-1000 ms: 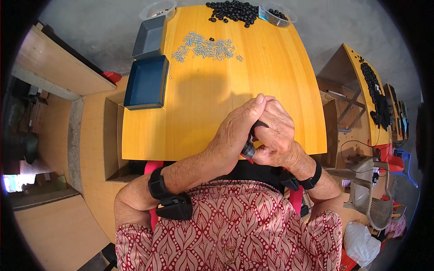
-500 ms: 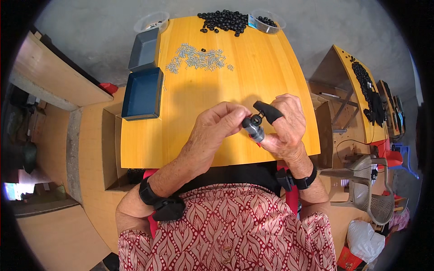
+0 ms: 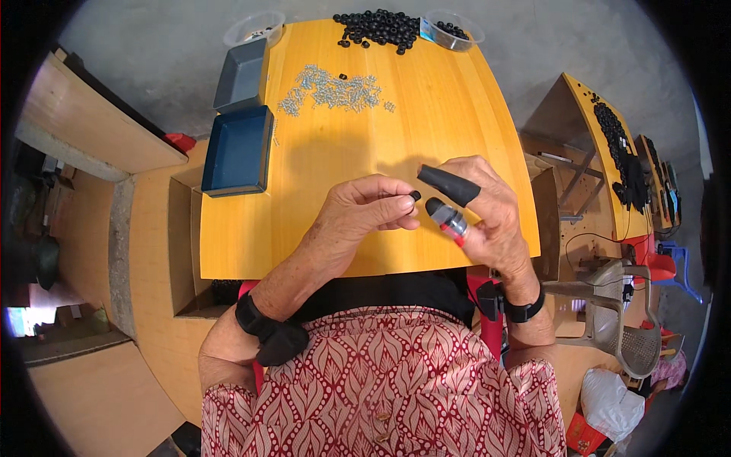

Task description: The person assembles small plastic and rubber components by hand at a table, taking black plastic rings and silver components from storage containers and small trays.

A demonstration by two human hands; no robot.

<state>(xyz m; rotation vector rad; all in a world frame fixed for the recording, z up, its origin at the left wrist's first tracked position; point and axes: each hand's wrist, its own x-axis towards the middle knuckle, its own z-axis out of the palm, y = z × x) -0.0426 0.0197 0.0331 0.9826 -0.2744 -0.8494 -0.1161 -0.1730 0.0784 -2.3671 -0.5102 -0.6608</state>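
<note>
My hands have come apart: a second ago they were locked together over one small piece at the counter's near edge, half a second ago the left was still on the piece, now there's a clear gap between them. Left hand [image 3: 365, 213] is pinched, thumb and forefinger tips closed on a tiny black ring [image 3: 415, 196], held just above the counter [image 3: 335, 244]. Right hand [image 3: 487, 209] is loosely open, pinching nothing; its forefinger wears a black finger cover [image 3: 449, 185], and a second finger beside it carries a cover with a metallic band and red end [image 3: 448, 217]. I read that as the ring having been pulled free or picked off, so the joining isn't holding at this instant; ring sits close to the covered fingertips but not touching.

Farther out, unchanged: two dark blue trays [image 3: 238, 148] at the left edge, a scatter of small silver parts [image 3: 331, 87] mid-counter, then a pile of black rings [image 3: 381, 27] at the far edge between two clear bowls [image 3: 255, 29].
</note>
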